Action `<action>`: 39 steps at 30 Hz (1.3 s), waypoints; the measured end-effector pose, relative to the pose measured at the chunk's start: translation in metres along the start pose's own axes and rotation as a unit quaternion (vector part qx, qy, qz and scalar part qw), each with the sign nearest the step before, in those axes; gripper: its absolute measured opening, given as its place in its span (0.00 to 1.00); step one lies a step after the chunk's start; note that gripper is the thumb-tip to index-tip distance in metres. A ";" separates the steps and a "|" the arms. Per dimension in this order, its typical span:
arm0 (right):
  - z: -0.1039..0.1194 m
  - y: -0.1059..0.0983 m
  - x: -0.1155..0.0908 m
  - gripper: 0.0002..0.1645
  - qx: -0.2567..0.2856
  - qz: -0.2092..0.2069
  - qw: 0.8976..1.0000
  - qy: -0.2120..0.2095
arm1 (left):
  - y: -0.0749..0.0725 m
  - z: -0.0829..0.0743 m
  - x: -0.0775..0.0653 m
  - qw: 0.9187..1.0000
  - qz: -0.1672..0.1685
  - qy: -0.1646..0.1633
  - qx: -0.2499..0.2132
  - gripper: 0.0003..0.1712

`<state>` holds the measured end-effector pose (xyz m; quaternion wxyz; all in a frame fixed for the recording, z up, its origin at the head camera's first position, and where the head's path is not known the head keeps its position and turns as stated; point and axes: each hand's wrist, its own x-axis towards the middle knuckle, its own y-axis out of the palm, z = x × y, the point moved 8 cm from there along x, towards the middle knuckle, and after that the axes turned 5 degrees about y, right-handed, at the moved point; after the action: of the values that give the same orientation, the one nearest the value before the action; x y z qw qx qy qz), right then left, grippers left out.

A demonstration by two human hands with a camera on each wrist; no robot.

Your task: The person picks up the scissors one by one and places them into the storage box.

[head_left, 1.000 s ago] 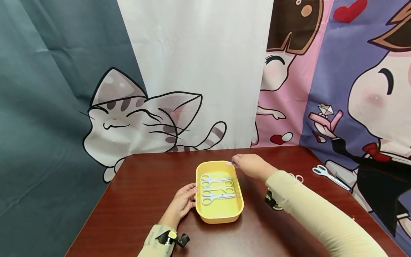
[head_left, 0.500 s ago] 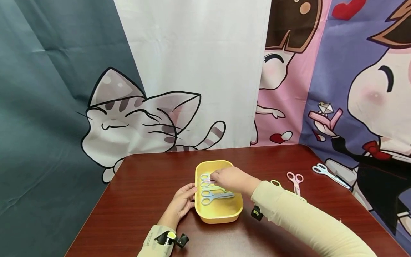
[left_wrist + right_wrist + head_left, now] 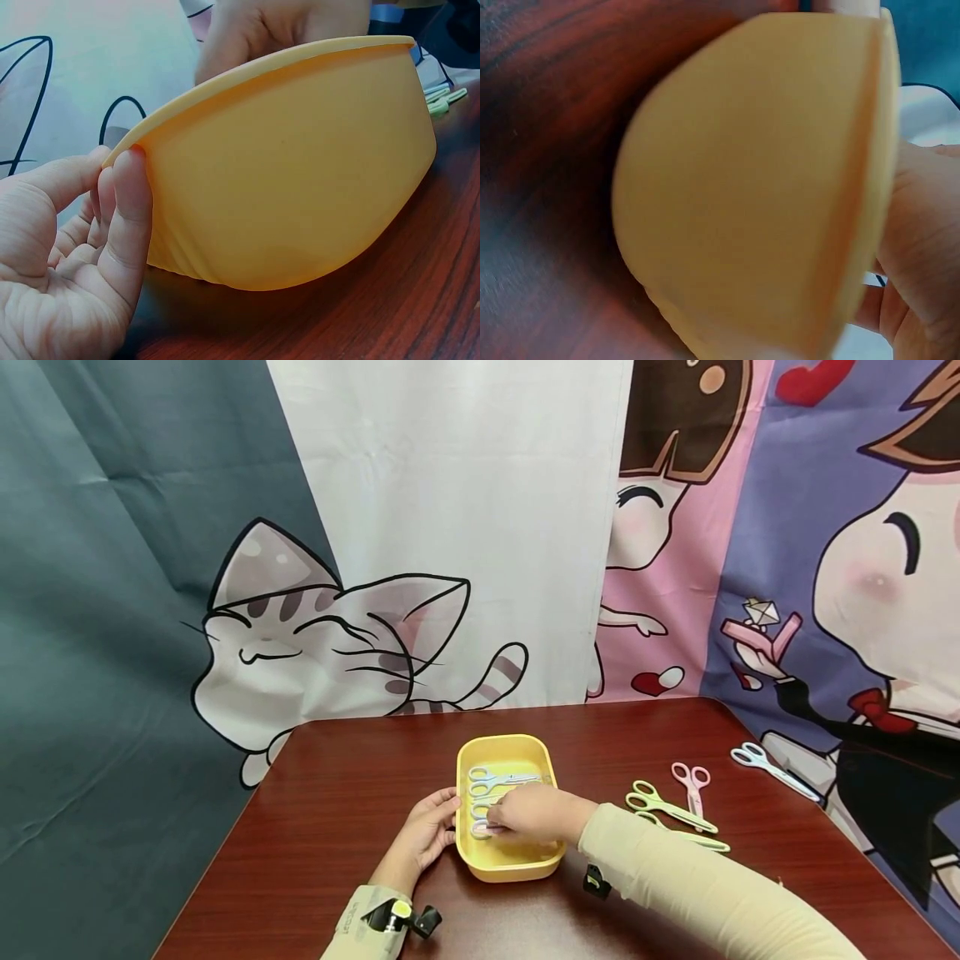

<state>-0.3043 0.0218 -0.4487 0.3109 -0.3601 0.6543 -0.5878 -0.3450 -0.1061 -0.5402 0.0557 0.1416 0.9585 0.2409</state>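
Note:
A yellow plastic tray (image 3: pixel 512 875) stands on the table. My left hand (image 3: pixel 425 828) pinches its left rim between thumb and fingers, seen closely on the rim (image 3: pixel 247 73) in the left wrist view. My right hand (image 3: pixel 536 812) reaches in over the right side and pinches pink scissors (image 3: pixel 487 830), mostly hidden under the fingers. Blue scissors (image 3: pixel 483 781) lie in the tray's upper part, handles to the left; the other scissors below are largely covered by the hand. In the right wrist view the tray's outer wall (image 3: pixel 742 187) hides the fingertips.
To the right on the brown table (image 3: pixel 337 827) lie pink scissors (image 3: pixel 693 783), green scissors (image 3: pixel 660 803), a second green pair (image 3: pixel 693 840) and blue scissors (image 3: pixel 772 770) near the right edge. A printed curtain (image 3: pixel 480 527) hangs behind the table.
My right hand has moved from beyond the tray's upper right corner into the tray, then toward its lower half, carrying the pink scissors. The left hand has stayed on the rim.

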 end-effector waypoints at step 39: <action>0.007 0.023 -0.004 0.04 -0.044 0.007 0.999 -0.013 | -0.001 0.002 0.000 1.000 0.005 0.001 0.005 0.09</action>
<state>-0.2993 0.0223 -0.4723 0.3075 -0.3769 0.6779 -0.5512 -0.3453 -0.1064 -0.5425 0.0524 0.1461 0.9592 0.2361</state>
